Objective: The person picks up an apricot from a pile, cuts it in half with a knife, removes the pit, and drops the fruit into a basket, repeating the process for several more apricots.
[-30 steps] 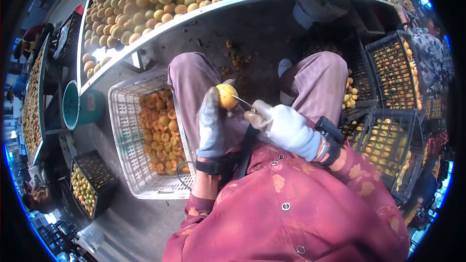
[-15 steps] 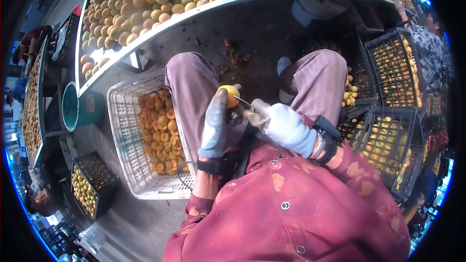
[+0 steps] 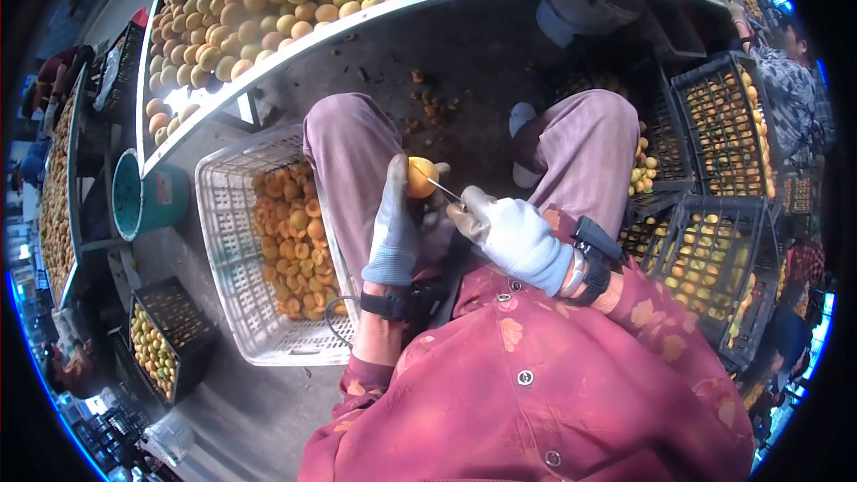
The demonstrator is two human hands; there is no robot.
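Observation:
Between the fingers of my left hand, in a pale glove with darkened fingertips, is an orange-yellow apricot. My right hand, gloved the same way, is closed around a small knife; its handle is hidden in the fist. The thin knife blade points left, its tip against the apricot's right side. A dark line runs over the fruit near the tip. Left of my knees stands a white plastic basket holding many apricot halves.
Whole apricots cover the metal-edged table ahead. Black crates of fruit are stacked at my right, with another crate at lower left. A teal bucket stands beyond the basket. Fruit scraps lie on the floor. A person is at far right.
The apricot has turned a little in my left hand, and a dark line now shows on it. My right hand has shifted slightly down with the knife.

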